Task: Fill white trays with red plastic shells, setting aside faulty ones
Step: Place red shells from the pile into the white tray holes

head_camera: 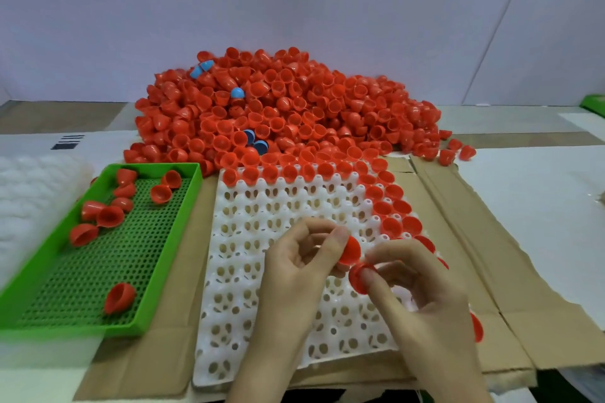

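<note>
Two hands: hovering together over the white tray (262,206).
Left hand (304,258): pinching the first shell (351,250) with thumb and fingers.
Right hand (422,285): gripping the second shell (359,280), just beside the first.
Shell pile (288,108): lying beyond both hands.
Green tray (108,258): sitting left of the left hand, holding loose shells.

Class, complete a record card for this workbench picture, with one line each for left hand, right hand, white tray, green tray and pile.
left hand: pinches a red shell above the white tray
right hand: pinches a second red shell beside the first
white tray: shells fill the far row and right side; most pockets bare
green tray: several loose red shells on its mesh floor
pile: red shells heaped beyond the trays, a few blue shells mixed in
</note>
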